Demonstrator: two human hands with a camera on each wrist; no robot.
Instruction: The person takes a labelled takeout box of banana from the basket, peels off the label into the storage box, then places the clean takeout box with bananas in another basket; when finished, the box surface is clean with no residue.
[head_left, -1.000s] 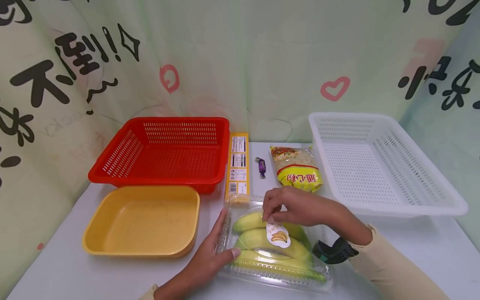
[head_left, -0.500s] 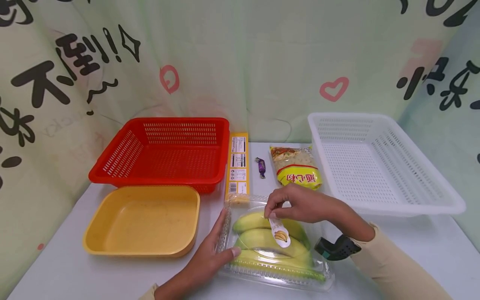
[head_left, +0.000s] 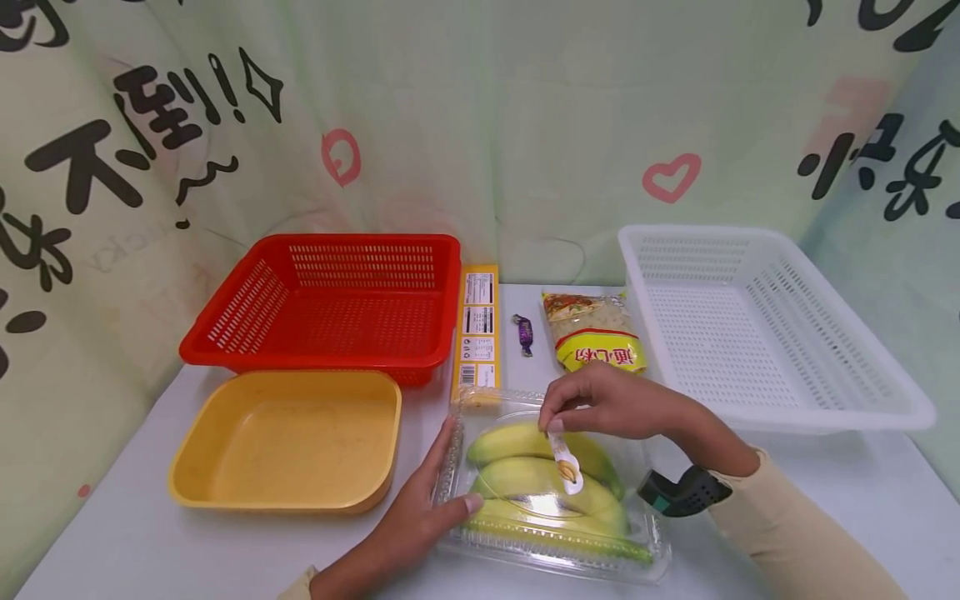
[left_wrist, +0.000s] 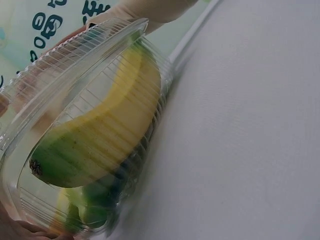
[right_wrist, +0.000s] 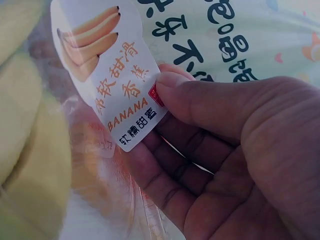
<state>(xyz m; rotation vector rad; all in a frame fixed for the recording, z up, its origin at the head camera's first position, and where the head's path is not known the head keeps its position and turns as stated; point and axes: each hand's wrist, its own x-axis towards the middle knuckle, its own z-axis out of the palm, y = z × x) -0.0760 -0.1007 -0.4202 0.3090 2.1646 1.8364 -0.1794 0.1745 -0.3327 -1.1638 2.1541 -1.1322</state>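
Observation:
A clear plastic clamshell container (head_left: 651, 540) holds several green-yellow bananas (head_left: 525, 477) on the table. My left hand (head_left: 414, 507) holds its left side, thumb on the lid and fingers along the edge. Between thumb and fingers, my right hand (head_left: 611, 402) pinches the end of a white banana sticker (right_wrist: 117, 70) over the lid. Its printed face, with a banana picture and lettering, shows in the right wrist view. In the head view the sticker stands up at an angle, its lower end close to the lid. The left wrist view shows a banana (left_wrist: 110, 125) through the ribbed side.
A red basket (head_left: 300, 362) and a yellow basin (head_left: 288, 507) stand left. Behind the container lie a yellow box (head_left: 478, 333), a purple-wrapped candy (head_left: 523, 335) and a food bag (head_left: 596, 333). A white basket (head_left: 817, 417) stands right, with a printed curtain (head_left: 555, 125) behind.
My right hand has moved slightly right and away, drawing the sticker with it. The sticker has turned from lying broad over the lid to a narrower, raised angle. My left hand stays put.

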